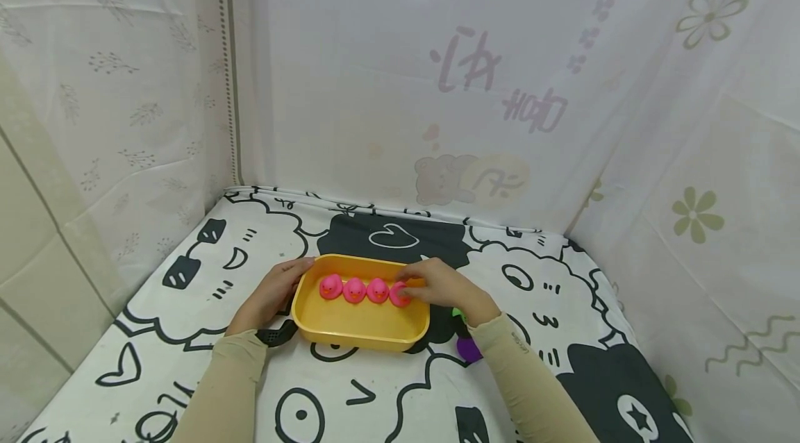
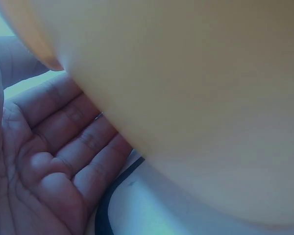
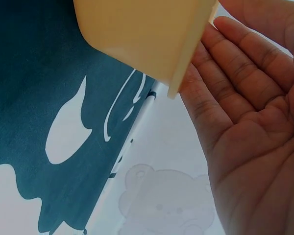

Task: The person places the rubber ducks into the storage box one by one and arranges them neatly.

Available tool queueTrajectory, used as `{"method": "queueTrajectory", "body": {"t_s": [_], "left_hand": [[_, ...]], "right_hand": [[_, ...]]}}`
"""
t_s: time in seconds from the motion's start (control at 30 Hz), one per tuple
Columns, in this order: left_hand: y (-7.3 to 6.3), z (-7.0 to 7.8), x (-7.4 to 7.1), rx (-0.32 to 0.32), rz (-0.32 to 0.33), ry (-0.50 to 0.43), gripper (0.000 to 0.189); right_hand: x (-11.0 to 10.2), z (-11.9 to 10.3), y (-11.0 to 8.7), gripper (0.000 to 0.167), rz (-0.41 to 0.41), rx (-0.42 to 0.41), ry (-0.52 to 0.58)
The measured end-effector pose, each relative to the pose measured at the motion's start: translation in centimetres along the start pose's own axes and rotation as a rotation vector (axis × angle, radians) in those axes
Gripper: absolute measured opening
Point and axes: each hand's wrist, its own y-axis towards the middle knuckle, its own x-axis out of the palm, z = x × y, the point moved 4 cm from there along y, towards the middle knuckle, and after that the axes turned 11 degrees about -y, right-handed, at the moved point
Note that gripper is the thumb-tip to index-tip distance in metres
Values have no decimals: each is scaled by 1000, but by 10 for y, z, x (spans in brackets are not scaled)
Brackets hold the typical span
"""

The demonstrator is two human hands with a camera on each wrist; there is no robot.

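A yellow tray [image 1: 353, 328] sits on the patterned cloth, with several pink rubber ducks [image 1: 354, 290] lined up in a row inside it. My left hand [image 1: 275, 294] holds the tray's left end, fingers against its outer wall; in the left wrist view the thumb is up at the rim. Over the right rim reaches my right hand [image 1: 440, 283], thumb and fingertips pinching the rightmost duck [image 1: 398, 296], which they partly cover. The right wrist view shows the tray's rim [image 3: 193, 49] in front of those fingertips, and the duck is hidden there.
A purple thing [image 1: 469, 350] with a green part [image 1: 458, 313] lies right of the tray, partly behind my right forearm. Black-and-white cartoon cloth [image 1: 350, 415] covers the table. Printed curtains [image 1: 350, 82] stand behind and at both sides.
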Motion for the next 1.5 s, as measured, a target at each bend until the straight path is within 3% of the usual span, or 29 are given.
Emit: {"method": "queueTrajectory", "body": {"t_s": [0.23, 0.37, 0.97, 1.27, 1.5], "left_hand": [[-1, -1, -1, 2, -7, -7, 81], [0, -1, -2, -5, -14, -24, 81], [-1, 1, 0, -4, -13, -13, 75], [-2, 3, 0, 8, -22, 2, 78], [-1, 3, 1, 0, -8, 20, 76]], "right_hand": [[-5, 1, -8, 34, 15, 23, 40], [-7, 4, -14, 32, 49, -4, 47], [-8, 32, -53, 34, 201, 35, 84], [-1, 58, -80, 37, 241, 115, 184], [1, 71, -99, 40, 234, 179, 171]]}}
